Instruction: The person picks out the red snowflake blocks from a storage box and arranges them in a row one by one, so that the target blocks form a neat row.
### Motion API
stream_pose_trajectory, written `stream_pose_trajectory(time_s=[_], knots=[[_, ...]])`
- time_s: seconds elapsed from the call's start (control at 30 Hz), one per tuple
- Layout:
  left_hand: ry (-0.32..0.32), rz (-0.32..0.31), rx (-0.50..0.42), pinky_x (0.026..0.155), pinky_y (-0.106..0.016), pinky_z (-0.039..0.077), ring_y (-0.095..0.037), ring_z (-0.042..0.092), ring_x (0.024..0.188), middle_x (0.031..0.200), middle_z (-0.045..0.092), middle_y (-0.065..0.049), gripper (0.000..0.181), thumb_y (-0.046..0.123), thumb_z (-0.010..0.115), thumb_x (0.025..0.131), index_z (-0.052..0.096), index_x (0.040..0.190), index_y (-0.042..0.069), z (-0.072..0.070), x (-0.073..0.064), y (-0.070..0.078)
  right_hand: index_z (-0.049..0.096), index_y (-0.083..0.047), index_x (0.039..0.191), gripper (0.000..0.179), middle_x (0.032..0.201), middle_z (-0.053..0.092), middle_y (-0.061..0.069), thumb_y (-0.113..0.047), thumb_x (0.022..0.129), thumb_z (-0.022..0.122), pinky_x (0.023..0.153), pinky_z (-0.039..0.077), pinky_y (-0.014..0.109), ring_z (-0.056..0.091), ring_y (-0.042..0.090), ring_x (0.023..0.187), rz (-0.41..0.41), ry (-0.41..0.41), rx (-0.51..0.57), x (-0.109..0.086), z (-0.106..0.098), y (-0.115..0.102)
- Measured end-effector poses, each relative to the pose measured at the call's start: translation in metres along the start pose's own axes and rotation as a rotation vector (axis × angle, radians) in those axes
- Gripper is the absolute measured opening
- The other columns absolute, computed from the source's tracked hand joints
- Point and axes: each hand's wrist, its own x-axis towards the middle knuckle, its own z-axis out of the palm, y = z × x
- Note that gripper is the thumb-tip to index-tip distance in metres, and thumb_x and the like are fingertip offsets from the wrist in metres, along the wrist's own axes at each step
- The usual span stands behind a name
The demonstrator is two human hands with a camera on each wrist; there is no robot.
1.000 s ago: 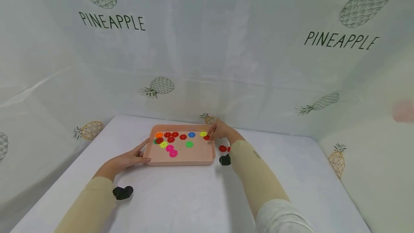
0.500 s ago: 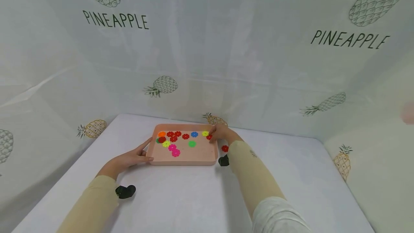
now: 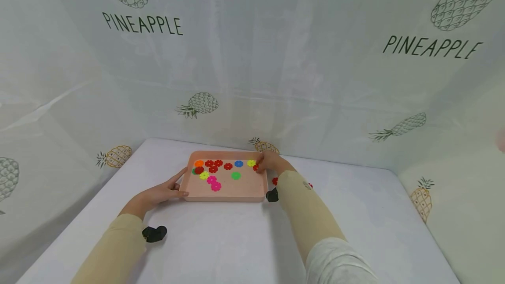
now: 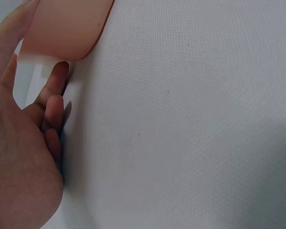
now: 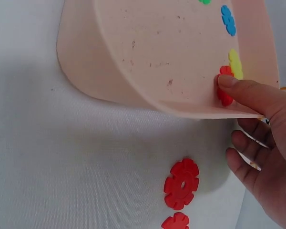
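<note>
A shallow pink tray (image 3: pixel 232 199) lies on the white-covered table, with flower-shaped plastic discs in several colours inside. My left hand (image 3: pixel 161 191) holds the tray's left end, two fingertips spread along its side and front corner. In the left wrist view, other fingers of the left hand (image 4: pixel 26 143) curl loosely by the tray wall. At the far right corner, my right hand (image 3: pixel 270 161) grips the tray wall. Its thumb reaches inside onto a red disc (image 5: pixel 225 98), while the other fingers stay outside, below the rim. A yellow disc (image 5: pixel 235 63) lies beside that red one.
Outside the tray on the right, a red disc (image 5: pixel 182 183) and another red disc (image 5: pixel 176 222) lie on the table. Dark objects sit by each wrist, the left wrist piece (image 3: pixel 154 234) and the right wrist piece (image 3: pixel 272 195). A pineapple-print curtain (image 3: pixel 252 65) hangs behind.
The right hand's thumb and fingers have come down at the tray's right wall. The whole head view has shifted slightly, and the left hand keeps its place on the tray.
</note>
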Motion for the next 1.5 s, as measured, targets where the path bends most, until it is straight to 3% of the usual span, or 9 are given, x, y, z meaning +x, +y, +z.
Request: stream_pose_trajectory(time_s=[0.43,0.83,1.0,1.17,1.5], knots=[[0.014,-0.013,-0.010,0.084,-0.048,0.034,-0.030,0.038,0.107,0.102,0.041,-0.012,0.099,0.036,0.074,0.086,0.006,0.158,0.029,0.003,0.001,0.000,0.068,-0.010,0.083,0.024,0.091,0.062,0.004,-0.014,0.070,0.089,0.077,0.043,0.035,0.051,0.023,0.089,-0.009,-0.056,-0.086,0.005,-0.001,0.001],[0.003,-0.003,-0.022,0.086,-0.050,0.033,-0.030,0.040,0.104,0.100,0.042,-0.012,0.099,0.034,0.074,0.087,0.004,0.158,0.028,0.002,0.001,0.003,0.071,-0.010,0.081,0.016,0.087,0.063,0.002,-0.016,0.076,0.084,0.072,0.040,0.034,0.050,0.020,0.087,-0.029,-0.134,-0.101,-0.013,-0.016,-0.002],[0.004,0.002,-0.027,0.085,-0.049,0.033,-0.029,0.040,0.104,0.100,0.043,-0.012,0.099,0.034,0.074,0.087,0.004,0.158,0.028,0.002,0.002,0.000,0.071,-0.014,0.084,0.016,0.091,0.064,-0.001,-0.018,0.077,0.084,0.081,0.044,0.035,0.052,0.021,0.093,-0.027,-0.167,-0.135,-0.016,-0.023,-0.005],[-0.003,0.004,-0.023,0.085,-0.049,0.032,-0.029,0.040,0.104,0.100,0.043,-0.012,0.099,0.034,0.074,0.087,0.004,0.158,0.029,0.000,0.003,0.000,0.073,-0.013,0.084,0.010,0.099,0.064,-0.001,-0.014,0.079,0.082,0.093,0.045,0.039,0.053,0.021,0.102,-0.074,-0.200,-0.121,-0.022,-0.034,-0.007],[-0.005,0.000,-0.010,0.084,-0.052,0.032,-0.033,0.037,0.108,0.101,0.040,-0.013,0.099,0.036,0.072,0.087,0.003,0.157,0.030,0.001,0.002,-0.003,0.068,-0.010,0.079,0.012,0.089,0.061,0.000,-0.014,0.084,0.078,0.089,0.048,0.039,0.053,0.021,0.096,-0.199,-0.213,-0.142,-0.037,-0.052,-0.012]])
